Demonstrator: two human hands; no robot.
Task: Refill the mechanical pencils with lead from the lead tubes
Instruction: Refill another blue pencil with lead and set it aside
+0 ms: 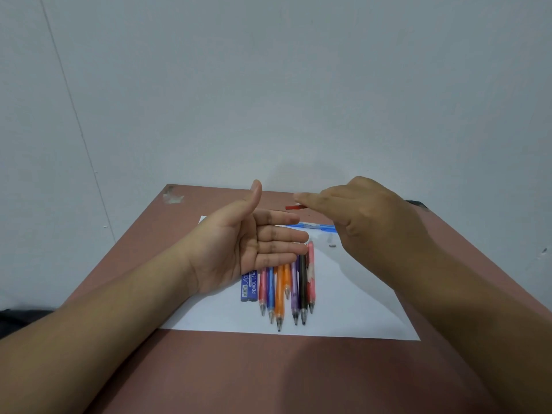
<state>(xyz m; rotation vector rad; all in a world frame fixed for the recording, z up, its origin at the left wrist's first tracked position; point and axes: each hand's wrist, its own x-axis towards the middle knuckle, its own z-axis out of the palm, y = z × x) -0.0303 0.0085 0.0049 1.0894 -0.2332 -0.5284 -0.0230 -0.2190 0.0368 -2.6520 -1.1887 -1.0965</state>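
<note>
1. A small red lead tube (295, 207) is pinched in the right hand (367, 216), raised above the table.
2. The left hand (254, 246) is held flat, palm up, fingers straight.
3. Coloured mechanical pencils (286, 291) and a blue lead box (249, 286) are laid side by side on white paper (358, 312).
4. A reddish-brown table (239, 372) is set against a pale wall (268, 85).

We see reddish-brown table (209, 369), white paper (343, 309), blue lead tube (249, 286) with white lettering; pencils (286, 289) pink, blue, orange, purple, black.
</note>
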